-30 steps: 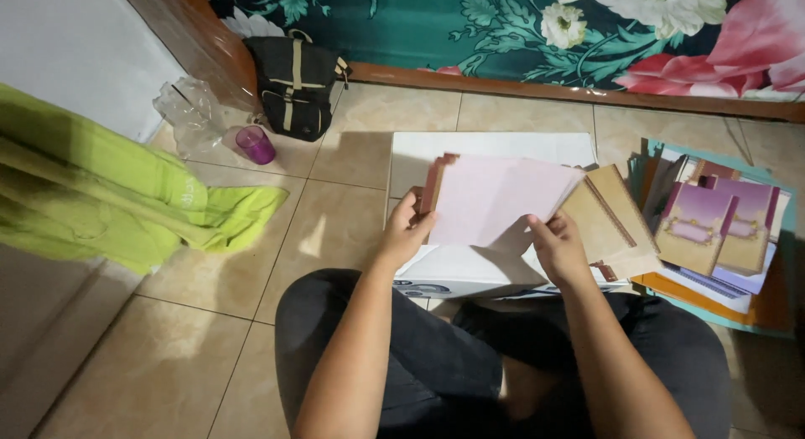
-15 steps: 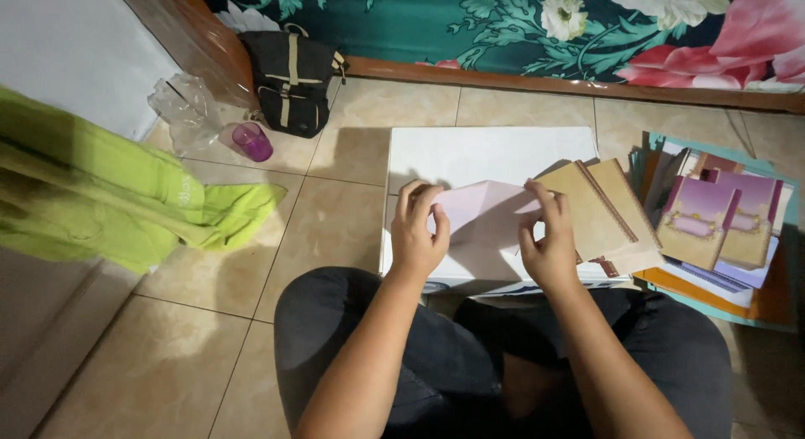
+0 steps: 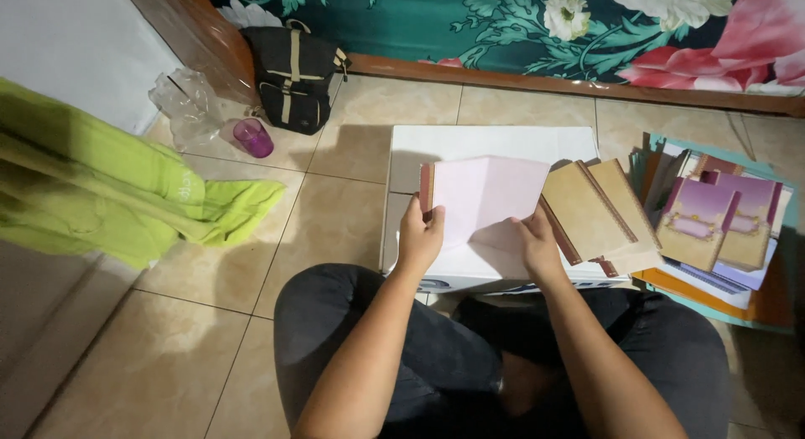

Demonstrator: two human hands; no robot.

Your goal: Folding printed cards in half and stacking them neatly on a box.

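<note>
I have opened the pink card (image 3: 485,197) up again. My left hand (image 3: 419,238) pinches its left edge; my right hand (image 3: 537,244) presses its near right corner.

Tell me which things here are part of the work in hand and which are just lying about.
In the work: pink card held by left hand and right hand; white box under it; tan cards; purple card stack.

Lying about: black bag; purple cup; green cloth; plastic wrap.

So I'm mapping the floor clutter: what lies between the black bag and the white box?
In the head view, only bare tan floor tiles lie between the black bag and the white box.
</note>
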